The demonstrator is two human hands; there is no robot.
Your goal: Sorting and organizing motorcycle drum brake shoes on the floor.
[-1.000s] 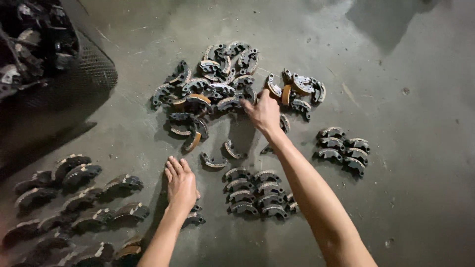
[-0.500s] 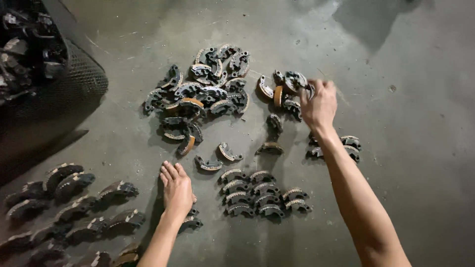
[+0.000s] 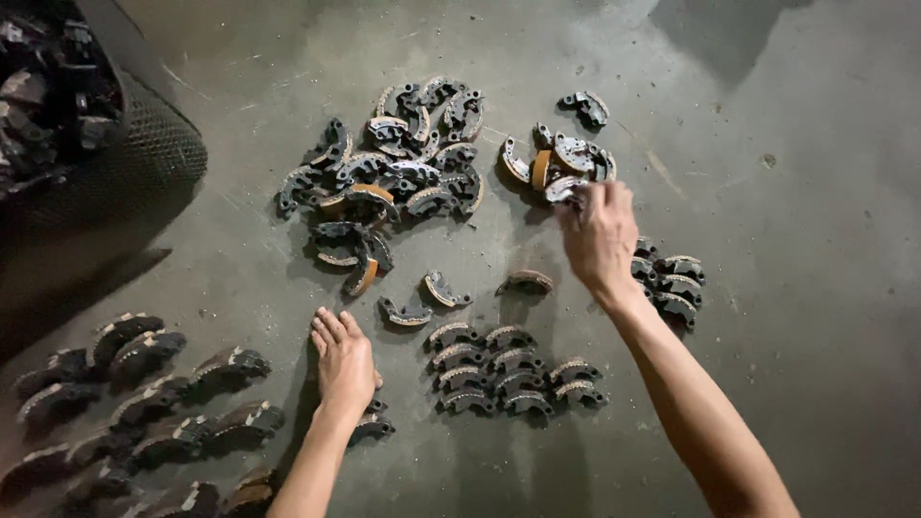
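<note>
**My hands among sorted brake shoes on a concrete floor**

My right hand reaches forward with its back to the camera, its fingertips curled down onto the near edge of a small cluster of brake shoes. This cluster, grey metal with one orange-brown lining showing, lies just beyond the hand. Whether the fingers have closed on a shoe I cannot tell, because the hand hides the contact. One single brake shoe lies apart, beyond the cluster.

My left hand rests palm down and flat on the floor, fingers together and extended, gripping nothing. Its heel lies on or just over a shoe at the end of a short row.

Between my two forearms stands a tidy block of brake shoes, set in close rows. Three loose shoes lie just beyond that block. To the right of my right wrist, another small ordered group sits partly hidden behind the hand.

The large unsorted heap lies left of the cluster, well beyond my left hand. At the lower left, long rows of shoes run toward the frame edge. A black mesh basket holding dark parts occupies the upper left corner. Everything lies on the grey concrete floor.
</note>
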